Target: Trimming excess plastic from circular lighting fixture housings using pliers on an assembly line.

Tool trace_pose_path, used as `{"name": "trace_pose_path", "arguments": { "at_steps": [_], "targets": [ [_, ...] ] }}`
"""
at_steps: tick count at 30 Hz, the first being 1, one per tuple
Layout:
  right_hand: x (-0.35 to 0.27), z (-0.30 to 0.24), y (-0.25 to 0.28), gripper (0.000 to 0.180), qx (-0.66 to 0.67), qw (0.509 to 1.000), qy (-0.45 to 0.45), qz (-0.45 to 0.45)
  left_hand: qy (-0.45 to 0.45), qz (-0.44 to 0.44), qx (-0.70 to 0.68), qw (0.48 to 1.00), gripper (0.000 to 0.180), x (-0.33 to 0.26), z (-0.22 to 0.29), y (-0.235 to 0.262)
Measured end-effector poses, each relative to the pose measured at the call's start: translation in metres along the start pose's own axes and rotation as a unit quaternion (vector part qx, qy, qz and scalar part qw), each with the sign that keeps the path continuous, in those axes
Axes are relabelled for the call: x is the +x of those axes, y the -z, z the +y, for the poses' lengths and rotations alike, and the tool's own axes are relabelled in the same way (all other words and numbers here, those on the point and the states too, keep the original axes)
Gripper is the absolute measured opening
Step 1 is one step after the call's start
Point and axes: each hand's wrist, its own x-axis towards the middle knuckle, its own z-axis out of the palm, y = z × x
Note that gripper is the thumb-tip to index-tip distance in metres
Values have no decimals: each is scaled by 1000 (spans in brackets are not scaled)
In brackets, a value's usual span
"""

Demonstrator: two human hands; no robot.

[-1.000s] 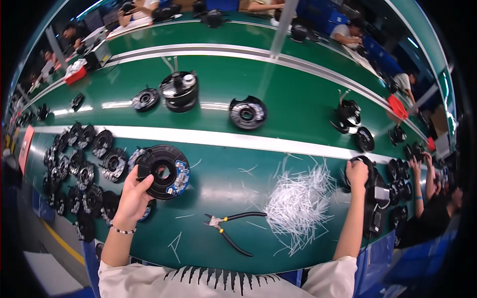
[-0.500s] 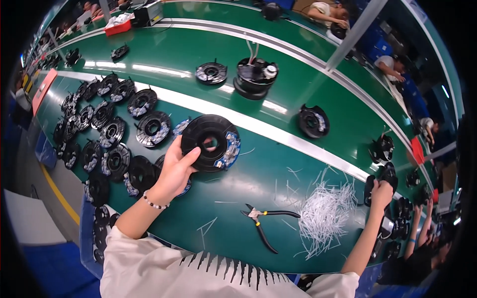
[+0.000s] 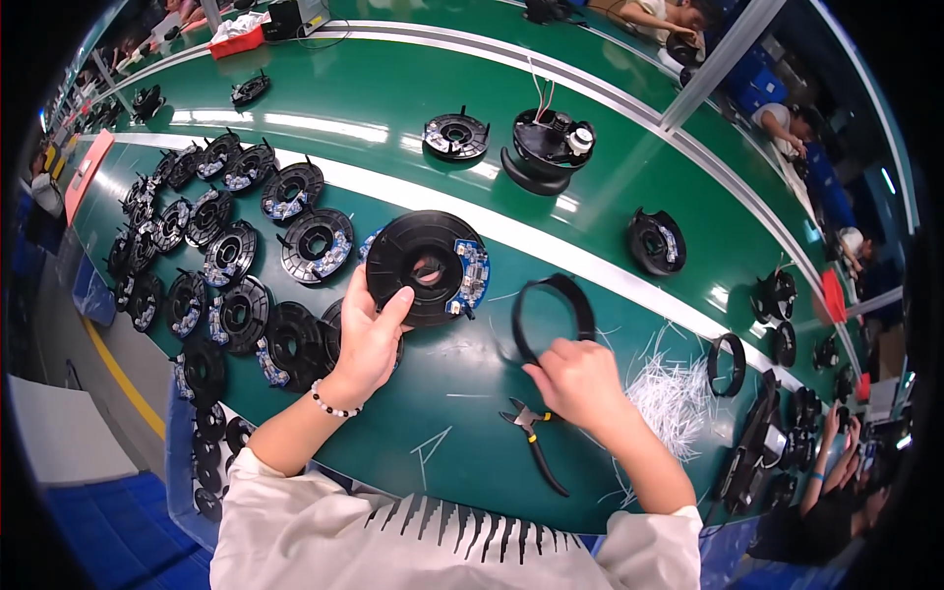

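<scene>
My left hand [image 3: 369,334] grips the near edge of a round black disc part [image 3: 421,267] with a blue circuit board on its rim, holding it tilted over the green table [image 3: 462,388]. To its right, my right hand [image 3: 578,379] holds a thin black ring [image 3: 553,313] by its lower edge, standing nearly upright and close beside the disc without touching it. Black-and-yellow cutting pliers [image 3: 536,444] lie on the table just below my right hand.
Several similar black disc parts [image 3: 226,256] lie in rows at the left. A heap of white trimmed strips [image 3: 674,398] sits at the right, with another black ring [image 3: 726,364] beyond it. More assemblies [image 3: 546,143] rest across the white stripe. Other people's hands work at the far right.
My right hand has come in from the far right edge with a black ring and now holds it next to the disc. My left hand still holds the disc. The view shifted left.
</scene>
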Motion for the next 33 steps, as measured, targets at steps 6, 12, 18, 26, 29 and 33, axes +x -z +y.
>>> {"name": "trace_pose_path", "arguments": {
  "at_steps": [6,12,18,26,29,33],
  "targets": [
    [16,4,-12,65,52,999,-14,9,18,9,-7,1000,37,-4,-5,4],
    [15,19,-16,98,35,976,-179,-120,23,5,-13,1000,42,-5,-5,4],
    [14,14,-4,95,397,857,-230,236,6,23,2,1000,41,-11,-15,-7],
    [32,-32,-24,106,475,845,-151,196,219,-315,-33,923,79,-20,-22,5],
    [34,-35,-20,107,438,871,-111,195,253,-350,-269,861,65,-4,-17,5],
    [38,-44,-12,109,316,930,-81,169,347,-144,-280,884,59,1,-9,-10]
  ]
}}
